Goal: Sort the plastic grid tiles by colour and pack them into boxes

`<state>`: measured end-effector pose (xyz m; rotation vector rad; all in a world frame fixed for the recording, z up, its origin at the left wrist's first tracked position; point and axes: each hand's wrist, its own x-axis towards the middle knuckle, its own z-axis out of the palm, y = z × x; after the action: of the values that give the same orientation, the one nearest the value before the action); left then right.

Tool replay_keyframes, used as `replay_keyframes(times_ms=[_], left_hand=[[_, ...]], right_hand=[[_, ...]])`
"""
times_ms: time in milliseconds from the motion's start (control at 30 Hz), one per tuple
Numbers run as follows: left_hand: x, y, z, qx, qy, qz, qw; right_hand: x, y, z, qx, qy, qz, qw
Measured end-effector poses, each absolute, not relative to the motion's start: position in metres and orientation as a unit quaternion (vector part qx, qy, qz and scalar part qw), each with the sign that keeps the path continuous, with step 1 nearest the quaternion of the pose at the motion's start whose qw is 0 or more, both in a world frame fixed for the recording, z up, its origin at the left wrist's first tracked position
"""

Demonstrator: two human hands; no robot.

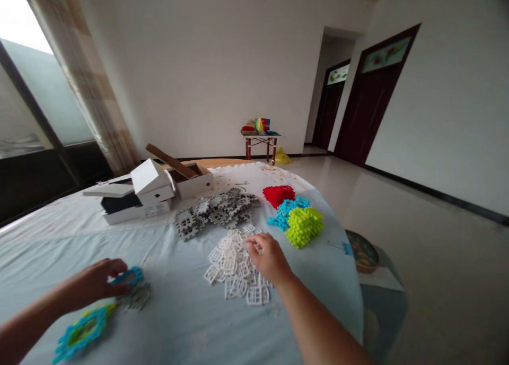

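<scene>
Between the thumb and fingers of my left hand [97, 280] is a blue plastic building piece [133, 275]. Just below it lies a grey building piece [137, 297]; whether the two touch, I cannot tell. Nearer to me, a blue and lime-green frame piece [81, 334] rests on the cloth. My right hand [268, 254] is over the right side of a heap of white window-shaped pieces [230, 259]. Its thumb and fingertips are pinched together, and anything between them is too small to make out.
A pile of grey building pieces [217, 211] lies behind the white heap. Red pieces [278, 195], blue pieces [292, 208] and lime-green pieces [305, 226] are stacked to the right. Opened white boxes [153, 182] stand at the back left. The round table's edge [353, 259] curves along the right.
</scene>
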<state>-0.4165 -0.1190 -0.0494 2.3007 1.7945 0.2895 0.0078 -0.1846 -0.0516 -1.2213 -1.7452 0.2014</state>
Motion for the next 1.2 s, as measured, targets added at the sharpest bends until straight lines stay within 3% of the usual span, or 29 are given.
replay_keyframes(times_ms=[167, 400, 733, 933, 1200], left_hand=[[-0.365, -0.105, -0.019, 0.781, 0.608, 0.127, 0.062], [-0.195, -0.083, 0.028, 0.869, 0.465, 0.131, 0.108], [-0.011, -0.039, 0.04, 0.89, 0.405, 0.177, 0.109], [-0.029, -0.038, 0.039, 0.868, 0.431, 0.227, 0.095], [-0.17, -0.058, 0.018, 0.823, 0.508, 0.238, 0.095]], right_hand=[[0.004, -0.185, -0.052, -0.502, -0.715, 0.08, 0.48], [0.001, -0.184, -0.055, -0.504, -0.719, 0.106, 0.468], [0.002, -0.173, -0.071, -0.509, -0.705, 0.018, 0.494], [0.004, -0.174, -0.066, -0.516, -0.713, 0.034, 0.474], [0.004, -0.18, -0.058, -0.51, -0.705, 0.109, 0.481]])
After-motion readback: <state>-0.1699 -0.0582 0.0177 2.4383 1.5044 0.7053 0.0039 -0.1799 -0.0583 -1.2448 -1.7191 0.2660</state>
